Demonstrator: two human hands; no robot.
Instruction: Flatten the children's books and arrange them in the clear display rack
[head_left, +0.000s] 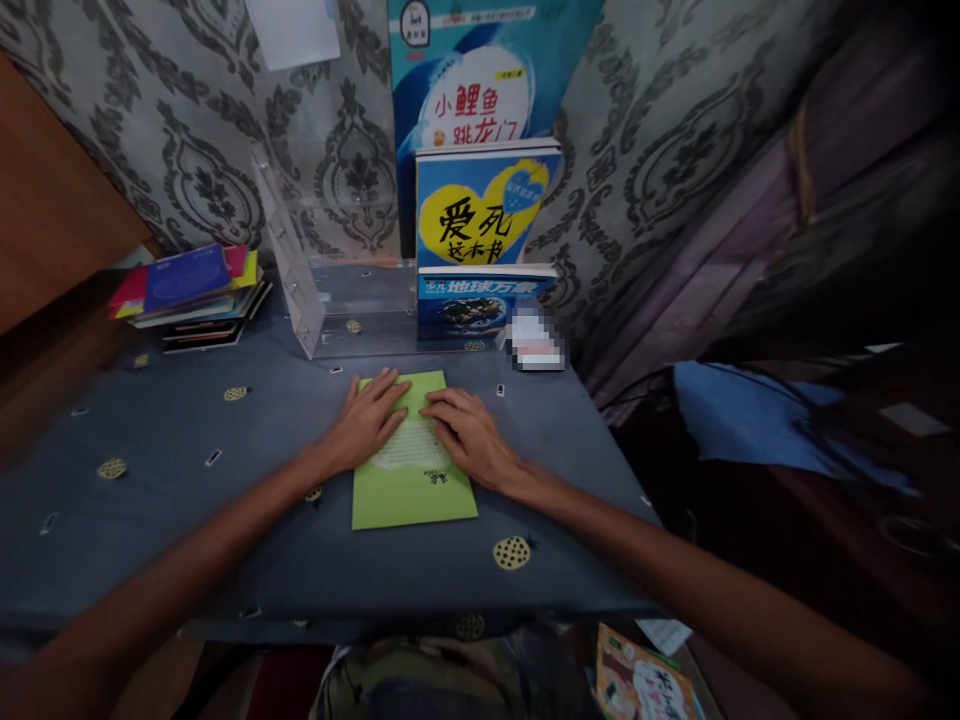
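A thin green book [412, 503] lies flat on the cloth-covered table in front of me, with a printed pale text panel on its cover. My left hand [369, 420] rests on its upper left part, fingers stretched out. On the upper right side lies my right hand [471, 432], its fingers spread and slightly bent over the cover. Neither hand is wrapped round anything. Just behind the green book stands a clear acrylic book rack [367, 335]. Upright in its right side is a blue book with yellow hearts [480, 205], with a lower blue book [480, 305] in front.
A stack of colourful booklets [191, 290] sits at the back left. Behind the rack stands a tall teal book [480, 70] against the patterned curtain [210, 150]. A blurred white object [535, 342] is by the rack's right end. An orange book [645, 680] lies below the table's front edge.
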